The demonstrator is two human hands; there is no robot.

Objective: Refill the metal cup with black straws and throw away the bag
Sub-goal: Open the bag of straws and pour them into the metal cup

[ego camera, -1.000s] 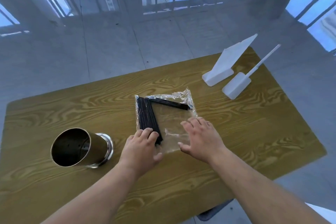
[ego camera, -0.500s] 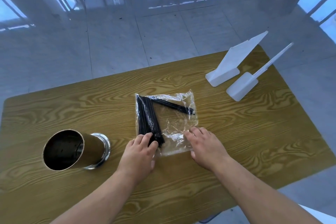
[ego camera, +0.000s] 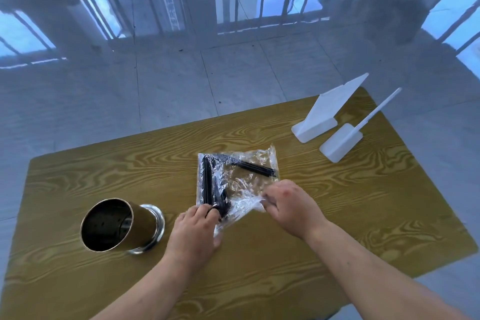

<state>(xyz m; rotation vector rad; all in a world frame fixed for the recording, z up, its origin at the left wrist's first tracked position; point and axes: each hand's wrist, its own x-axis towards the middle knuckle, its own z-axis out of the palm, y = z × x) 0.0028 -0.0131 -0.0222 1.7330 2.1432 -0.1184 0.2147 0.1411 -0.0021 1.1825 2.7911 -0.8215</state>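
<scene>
A clear plastic bag (ego camera: 246,179) lies in the middle of the wooden table (ego camera: 363,215), crumpled at its near edge. Inside it are black straws (ego camera: 207,182), one bundle along the bag's left side and a few more angled across the top. My left hand (ego camera: 194,231) pinches the near ends of the left bundle through the bag's lower left corner. My right hand (ego camera: 291,205) grips the bag's near edge, pulling the film up. The empty metal cup (ego camera: 117,226) stands to the left of my left hand, its mouth open toward me.
Two white plastic stands (ego camera: 322,117) (ego camera: 342,143) sit at the table's far right corner. Tiled floor surrounds the table, with railings and windows beyond.
Both hands have gone from resting flat at the bag's near edge to pinching it. The near edge is now bunched and lifted, and the film is more wrinkled.
</scene>
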